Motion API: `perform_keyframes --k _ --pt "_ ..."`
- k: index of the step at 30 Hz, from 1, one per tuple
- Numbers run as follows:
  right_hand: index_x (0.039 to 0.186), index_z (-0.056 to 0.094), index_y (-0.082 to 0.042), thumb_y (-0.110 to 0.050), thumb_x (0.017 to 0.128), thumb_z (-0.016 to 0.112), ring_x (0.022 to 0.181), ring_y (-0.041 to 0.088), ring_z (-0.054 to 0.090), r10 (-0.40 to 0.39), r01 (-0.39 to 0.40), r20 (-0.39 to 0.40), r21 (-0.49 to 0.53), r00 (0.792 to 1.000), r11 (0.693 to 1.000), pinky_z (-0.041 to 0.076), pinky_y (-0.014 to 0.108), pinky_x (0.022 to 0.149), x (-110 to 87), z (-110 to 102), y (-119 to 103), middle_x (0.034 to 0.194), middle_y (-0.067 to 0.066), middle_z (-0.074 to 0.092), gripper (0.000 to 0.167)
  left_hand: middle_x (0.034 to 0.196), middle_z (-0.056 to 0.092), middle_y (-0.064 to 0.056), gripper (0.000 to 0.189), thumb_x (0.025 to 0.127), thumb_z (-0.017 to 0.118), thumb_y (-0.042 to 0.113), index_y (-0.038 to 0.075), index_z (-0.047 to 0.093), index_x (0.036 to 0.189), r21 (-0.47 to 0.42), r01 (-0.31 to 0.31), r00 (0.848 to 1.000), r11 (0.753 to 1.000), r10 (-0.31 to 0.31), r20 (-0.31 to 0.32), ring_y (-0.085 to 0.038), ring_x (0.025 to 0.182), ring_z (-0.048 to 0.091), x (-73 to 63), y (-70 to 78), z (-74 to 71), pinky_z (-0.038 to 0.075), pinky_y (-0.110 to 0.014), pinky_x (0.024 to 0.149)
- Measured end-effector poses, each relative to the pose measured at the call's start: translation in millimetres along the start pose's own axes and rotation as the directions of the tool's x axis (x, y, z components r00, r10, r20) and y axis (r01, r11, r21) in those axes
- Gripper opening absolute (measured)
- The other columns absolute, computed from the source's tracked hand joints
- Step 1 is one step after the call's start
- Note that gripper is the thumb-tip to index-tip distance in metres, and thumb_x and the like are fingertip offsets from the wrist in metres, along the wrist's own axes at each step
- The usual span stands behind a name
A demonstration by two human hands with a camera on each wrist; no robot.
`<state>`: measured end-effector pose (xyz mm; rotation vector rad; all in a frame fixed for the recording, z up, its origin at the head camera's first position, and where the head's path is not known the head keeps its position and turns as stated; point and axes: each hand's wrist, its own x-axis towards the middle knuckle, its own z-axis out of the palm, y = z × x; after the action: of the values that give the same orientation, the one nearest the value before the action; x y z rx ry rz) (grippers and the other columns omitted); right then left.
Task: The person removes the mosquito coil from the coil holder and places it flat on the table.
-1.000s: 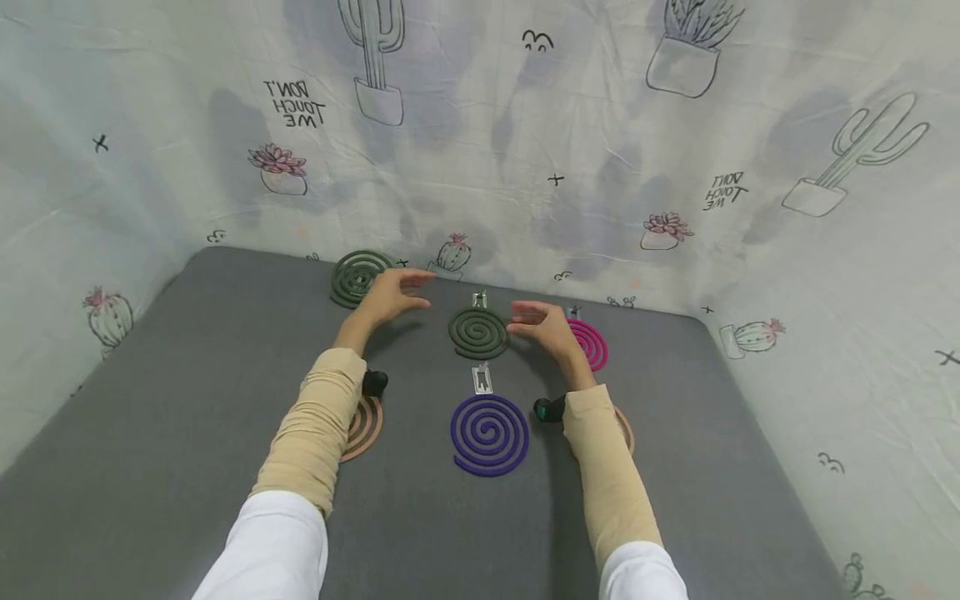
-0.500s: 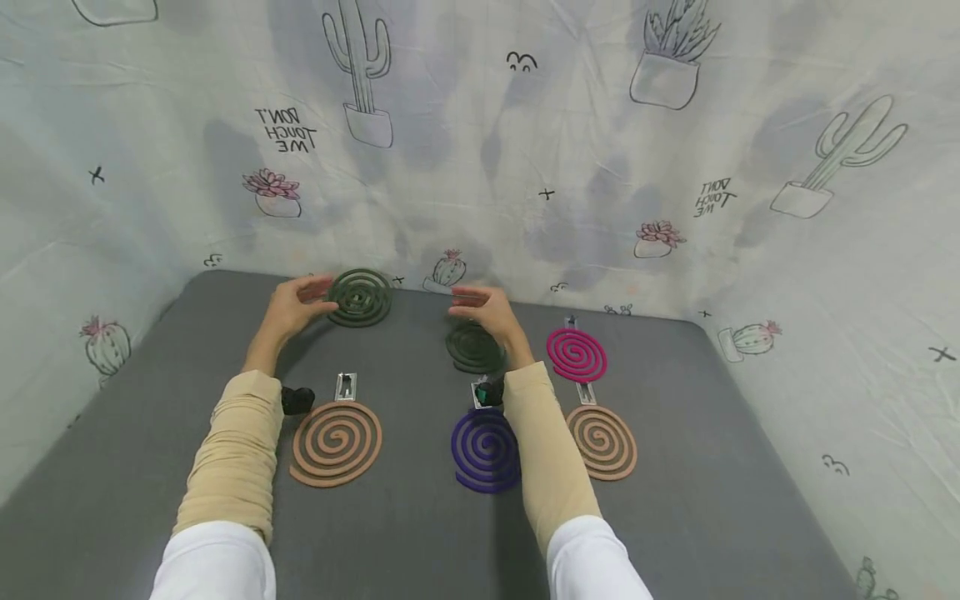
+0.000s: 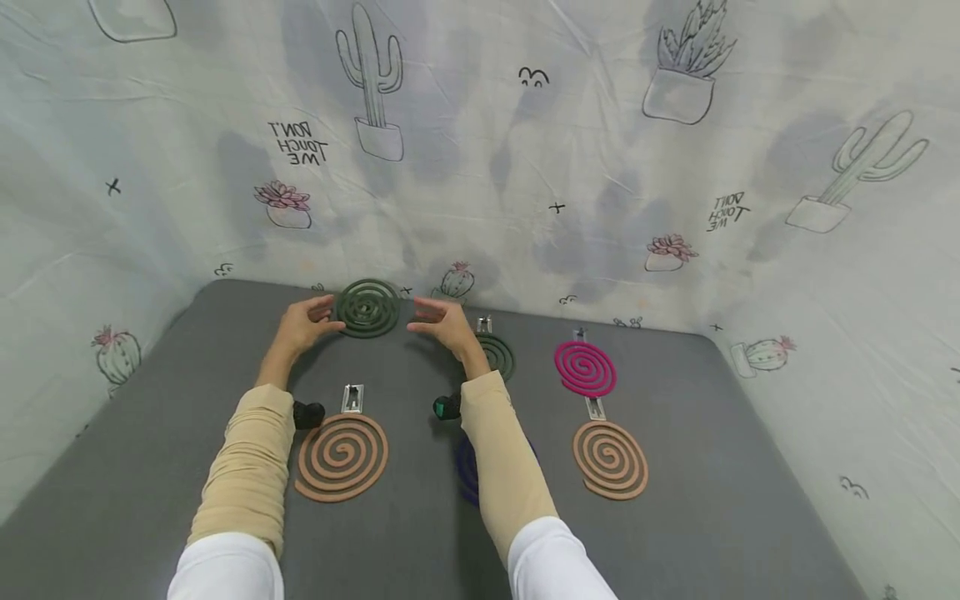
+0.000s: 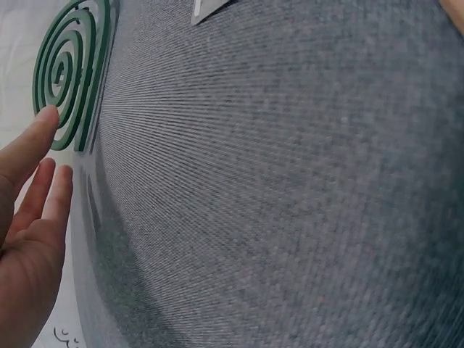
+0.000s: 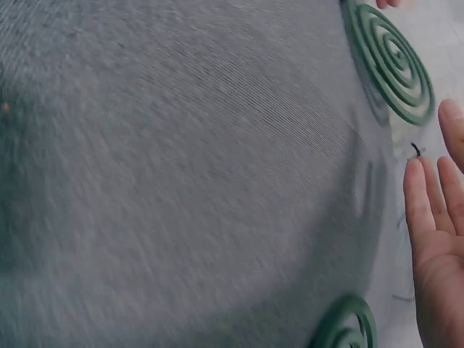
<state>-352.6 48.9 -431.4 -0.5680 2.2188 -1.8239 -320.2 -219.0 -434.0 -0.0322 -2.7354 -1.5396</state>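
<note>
A dark green mosquito coil (image 3: 367, 309) lies at the back left, raised a little above the grey surface on what looks like a stand or a second coil. My left hand (image 3: 302, 325) is at its left edge, fingers and thumb spread toward it. In the left wrist view, the thumb tip overlaps the coil (image 4: 69, 80). My right hand (image 3: 444, 323) hovers a short way to its right, fingers extended and the palm turned inward, holding nothing. In the right wrist view, a gap shows between those fingers (image 5: 435, 196) and the coil (image 5: 395, 61).
Another green coil (image 3: 498, 357) and a purple coil (image 3: 467, 471) are partly hidden by my right arm. A pink coil (image 3: 585, 369) and two tan coils (image 3: 342, 458) lie around. Small metal stands (image 3: 352, 398) sit beside several coils. A patterned cloth (image 3: 480, 167) hangs behind.
My left hand moved left from over the raised green coil to its left side. My right hand moved left, past the middle green coil, toward the raised one. The coils stayed put.
</note>
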Motion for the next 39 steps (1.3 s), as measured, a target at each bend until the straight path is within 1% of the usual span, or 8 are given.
perform_keyframes --k 5,8,15,19,22,26,32,39 --pt "0.139 0.051 -0.006 -0.004 0.085 0.071 0.129 0.025 0.048 0.075 -0.074 0.03 -0.039 0.997 0.996 0.048 0.033 0.099 0.8 9 4 0.144 0.009 0.047 0.058 0.145 0.034 -0.03 0.065 0.092 0.064 0.008 -0.009 0.031 0.145 0.012 0.022 0.999 1.0 -0.022 0.024 -0.043 0.131 0.039 2.3 -1.7 7.1 0.039 -0.051 0.104" --pt "0.14 0.05 -0.007 -0.005 0.085 0.071 0.129 0.023 0.049 0.097 -0.095 0.035 -0.057 0.995 0.994 0.047 0.031 0.099 2.8 12 6 0.144 0.008 0.047 0.058 0.145 0.034 -0.03 0.064 0.093 0.063 0.007 -0.01 0.03 0.145 -0.002 0.024 0.999 1.0 -0.024 0.044 -0.042 0.131 0.039 3.8 -2.4 9.8 0.04 -0.05 0.105" --pt "0.141 0.048 -0.007 -0.007 0.088 0.069 0.128 0.021 0.049 0.112 -0.109 0.028 -0.091 0.993 0.99 0.047 0.03 0.099 7.8 20 6 0.146 0.008 0.045 0.058 0.145 0.035 -0.03 0.061 0.094 0.061 0.006 -0.01 0.031 0.144 0.007 0.023 0.999 1.0 -0.024 0.041 -0.042 0.131 0.04 1.3 -2.0 8.0 0.04 -0.051 0.104" --pt "0.142 0.044 0.0 -0.002 0.089 0.067 0.131 0.027 0.046 0.123 -0.12 0.053 -0.054 0.991 0.991 0.046 0.033 0.101 2.3 23 -7 0.147 0.014 0.042 0.058 0.144 0.037 -0.03 0.06 0.095 0.06 0.007 -0.01 0.031 0.144 0.033 0.035 0.999 0.999 -0.036 0.036 -0.042 0.13 0.041 0.8 -3.3 6.4 0.041 -0.05 0.103" --pt "0.142 0.042 0.002 -0.001 0.089 0.066 0.132 0.029 0.044 0.126 -0.124 0.068 -0.041 0.99 0.992 0.045 0.035 0.102 3.6 25 -6 0.147 0.016 0.04 0.059 0.141 0.04 -0.031 0.059 0.095 0.06 0.006 -0.012 0.032 0.143 0.035 0.029 0.999 0.999 -0.03 0.036 -0.042 0.128 0.043 2.9 -4.2 8.0 0.042 -0.05 0.102" --pt "0.143 0.042 -0.001 -0.004 0.089 0.066 0.13 0.025 0.046 0.116 -0.114 0.062 -0.047 0.991 0.992 0.046 0.031 0.1 10.2 26 6 0.147 0.013 0.042 0.059 0.138 0.042 -0.034 0.057 0.095 0.06 0.005 -0.014 0.032 0.142 0.033 0.009 0.999 0.999 -0.01 0.038 -0.043 0.126 0.045 5.0 -3.6 10.1 0.043 -0.05 0.101" --pt "0.141 0.043 0.004 0.002 0.09 0.063 0.13 0.03 0.046 0.094 -0.094 0.057 -0.006 0.994 0.996 0.049 0.032 0.097 3.6 25 -6 0.145 0.019 0.042 0.055 0.136 0.043 -0.035 0.057 0.093 0.061 0.002 -0.015 0.034 0.14 0.013 0.006 1.0 1.0 -0.007 0.023 -0.043 0.124 0.047 5.0 -1.5 10.8 0.044 -0.049 0.1" --pt "0.139 0.044 0.007 0.005 0.09 0.061 0.126 0.027 0.05 0.072 -0.07 0.037 -0.043 0.997 0.997 0.05 0.028 0.094 0.7 27 -11 0.143 0.019 0.045 0.051 0.134 0.046 -0.034 0.056 0.092 0.063 0.001 -0.015 0.037 0.138 0.009 0.008 1.0 1.0 -0.008 -0.015 -0.041 0.122 0.05 5.2 -2.1 11.5 0.046 -0.047 0.098"
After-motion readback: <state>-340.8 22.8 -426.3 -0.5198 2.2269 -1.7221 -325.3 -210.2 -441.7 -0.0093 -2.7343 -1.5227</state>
